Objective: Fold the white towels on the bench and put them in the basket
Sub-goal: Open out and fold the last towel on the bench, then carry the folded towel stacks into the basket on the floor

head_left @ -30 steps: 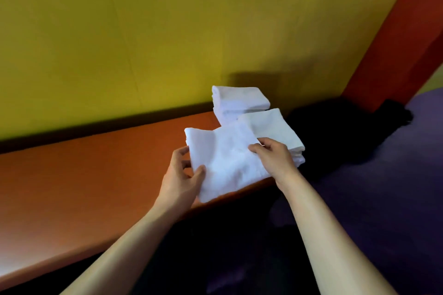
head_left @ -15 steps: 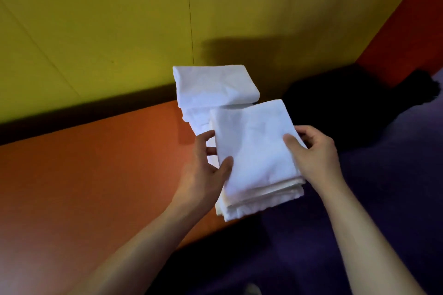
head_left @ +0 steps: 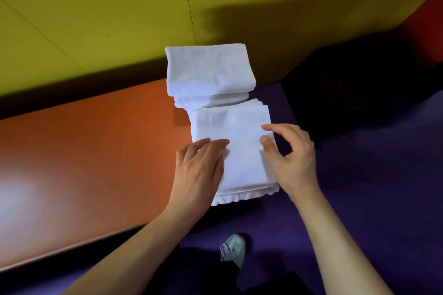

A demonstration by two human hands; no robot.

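Two stacks of folded white towels sit at the right end of the orange bench [head_left: 91,155]. The far stack [head_left: 208,69] lies against the yellow wall. The near stack [head_left: 242,146] juts over the bench's right end. My left hand [head_left: 199,172] lies flat on the near stack's left side, fingers straight. My right hand [head_left: 290,158] hovers at its right edge, thumb and forefinger tip touching the top towel, the other fingers loosely arched. I see no basket that I can make out.
A yellow wall [head_left: 96,19] rises right behind the bench. A purple floor [head_left: 371,187] spreads to the right and below. A dark shape [head_left: 359,88] lies in the shadowed corner at right. My grey shoe [head_left: 233,246] shows below the bench's front edge.
The folded towel that both hands held now lies on top of the near stack. My left hand has flattened onto it and my right hand has loosened. The view has tilted down.
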